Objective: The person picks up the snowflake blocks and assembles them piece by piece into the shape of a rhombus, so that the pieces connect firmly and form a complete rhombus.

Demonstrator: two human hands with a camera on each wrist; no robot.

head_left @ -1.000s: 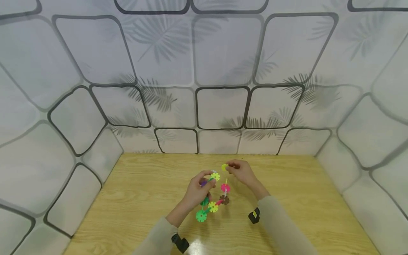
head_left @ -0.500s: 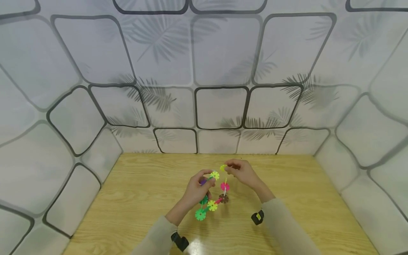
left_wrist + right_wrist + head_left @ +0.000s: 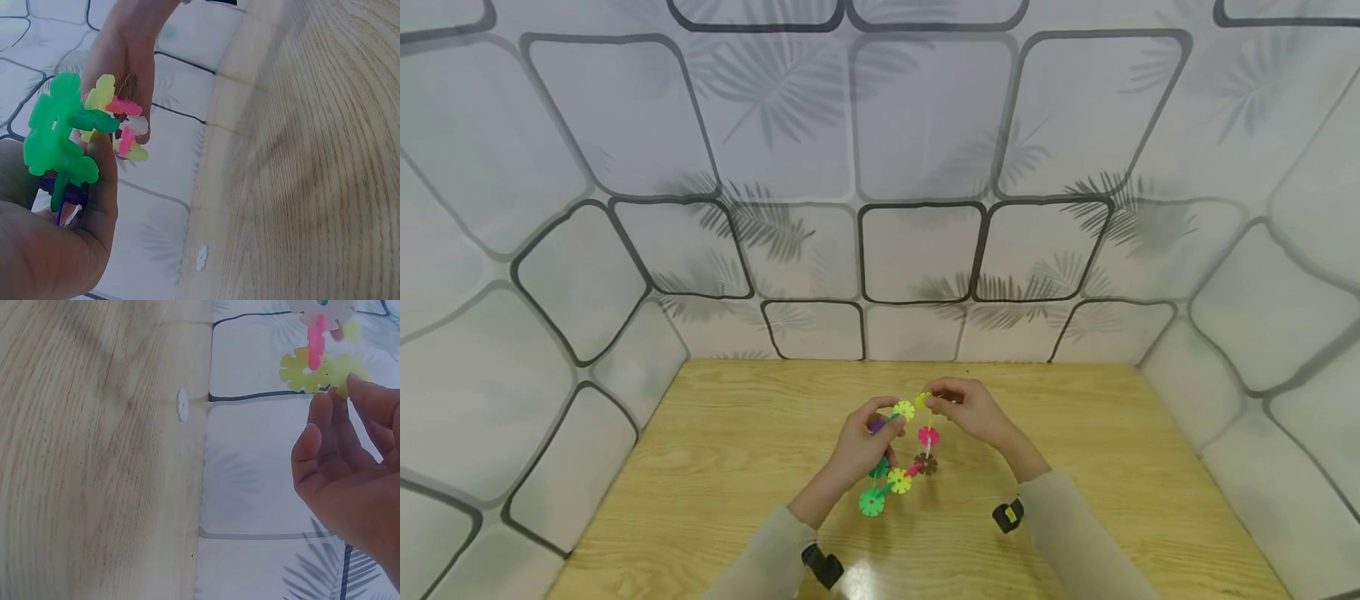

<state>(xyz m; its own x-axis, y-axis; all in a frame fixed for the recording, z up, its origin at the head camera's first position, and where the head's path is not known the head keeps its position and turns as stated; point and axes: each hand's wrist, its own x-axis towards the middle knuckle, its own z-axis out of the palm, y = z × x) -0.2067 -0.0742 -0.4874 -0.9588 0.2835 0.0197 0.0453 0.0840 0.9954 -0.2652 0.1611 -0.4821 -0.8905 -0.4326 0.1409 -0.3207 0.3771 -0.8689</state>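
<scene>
A curved chain of notched plastic snowflake discs hangs between my hands, with green (image 3: 872, 502), yellow (image 3: 899, 481), brown (image 3: 926, 463) and pink discs (image 3: 928, 436) among them. My left hand (image 3: 861, 442) grips the chain's other end, around a purple disc (image 3: 876, 427), with a yellow disc (image 3: 904, 410) at the fingertips. Between thumb and fingers, my right hand (image 3: 973, 410) pinches a loose-looking yellow snowflake disc (image 3: 922, 402). In the right wrist view it meets another yellow disc (image 3: 300, 372) beside the pink one; whether their notches interlock, I cannot tell.
A white snowflake disc (image 3: 202, 257) lies on the wooden table (image 3: 737, 467) near its far edge in both wrist views. Patterned cloth walls (image 3: 917, 250) rise behind and on both sides of the table.
My right hand has come slightly down and left, bringing its yellow disc to the upper end of the chain above the pink disc. The left hand has barely moved.
</scene>
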